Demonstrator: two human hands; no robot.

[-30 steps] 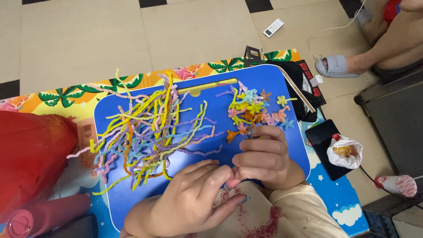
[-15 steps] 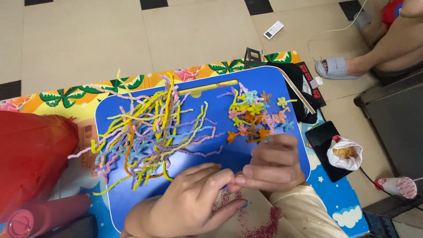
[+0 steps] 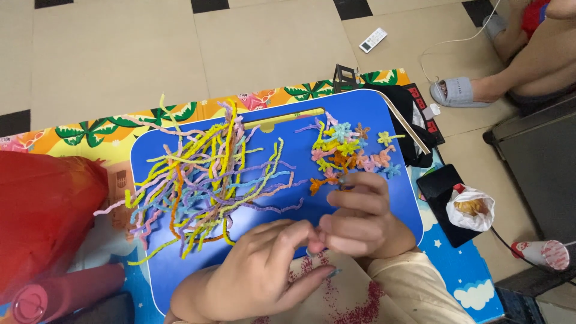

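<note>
Covering most of the mat (image 3: pixel 90 129), the blue lap tray (image 3: pixel 384 114) carries a big loose tangle of pipe cleaners (image 3: pixel 204 171) on its left half and a cluster of small twisted pipe-cleaner flowers (image 3: pixel 348 153) at upper right, with bare blue showing between the piles and along the right edge. Left hand (image 3: pixel 258 276) and right hand (image 3: pixel 360 219) meet at the tray's near edge, fingertips pinched together; what they pinch I cannot tell. The right hand sits just below the flowers, lower than a second ago.
</note>
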